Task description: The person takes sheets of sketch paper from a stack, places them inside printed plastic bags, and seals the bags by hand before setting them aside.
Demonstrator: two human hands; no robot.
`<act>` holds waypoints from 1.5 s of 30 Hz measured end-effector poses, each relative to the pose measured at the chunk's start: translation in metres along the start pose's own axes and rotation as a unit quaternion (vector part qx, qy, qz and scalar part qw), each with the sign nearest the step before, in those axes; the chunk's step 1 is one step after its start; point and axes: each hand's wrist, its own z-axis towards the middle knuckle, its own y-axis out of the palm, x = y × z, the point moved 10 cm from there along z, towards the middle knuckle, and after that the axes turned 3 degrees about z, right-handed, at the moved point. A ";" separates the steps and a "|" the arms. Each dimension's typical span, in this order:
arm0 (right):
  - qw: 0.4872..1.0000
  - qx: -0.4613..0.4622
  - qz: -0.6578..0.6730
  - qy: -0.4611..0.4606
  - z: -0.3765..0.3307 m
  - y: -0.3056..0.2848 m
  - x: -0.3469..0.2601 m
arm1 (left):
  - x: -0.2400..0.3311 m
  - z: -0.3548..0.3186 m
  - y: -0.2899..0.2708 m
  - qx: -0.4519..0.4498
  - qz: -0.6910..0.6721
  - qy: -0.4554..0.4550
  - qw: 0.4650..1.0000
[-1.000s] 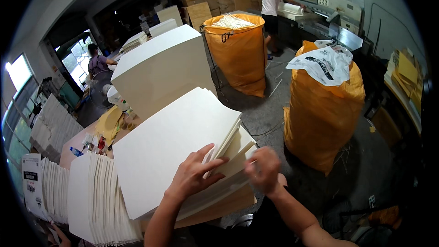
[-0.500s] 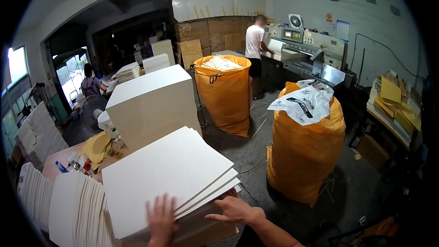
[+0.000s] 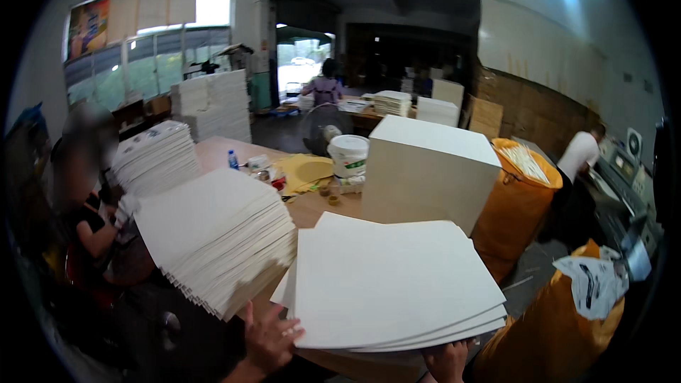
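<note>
A stack of large white sheets (image 3: 397, 284) lies in front of me, its top sheets slightly fanned out of line. My left hand (image 3: 269, 337) is open at the stack's near left corner, fingers spread, fingertips by the sheet edges. At the near right edge, my right hand (image 3: 447, 362) grips the sheets from below; its fingers are partly hidden under them. Left of this stack is a pile of white sheets in leaning, stepped layers (image 3: 220, 234). A tall, squared white stack (image 3: 429, 170) stands behind.
On the table (image 3: 340, 213) are a white bucket (image 3: 349, 156), yellow paper pieces (image 3: 301, 170) and a blue bottle (image 3: 233, 159). A person (image 3: 92, 220) sits at the left. Orange sacks (image 3: 553, 326) stand at the right, near another person (image 3: 578, 156) at a machine.
My view has swung left, bringing the windows and the seated person in. My left hand has gone from above the sheets to their left corner; my right hand stays at the near right edge.
</note>
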 end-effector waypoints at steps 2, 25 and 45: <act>0.996 -0.022 0.061 0.055 -0.018 0.021 0.029 | -0.002 -0.015 -0.015 0.007 -0.031 -0.050 0.998; 0.701 0.110 0.655 0.260 0.022 0.023 -0.038 | -0.060 -0.031 0.030 -0.227 -0.502 -0.315 0.773; 0.509 -0.229 0.805 0.203 0.295 0.342 -0.540 | -0.501 -0.173 -0.031 0.187 -0.595 -0.539 0.567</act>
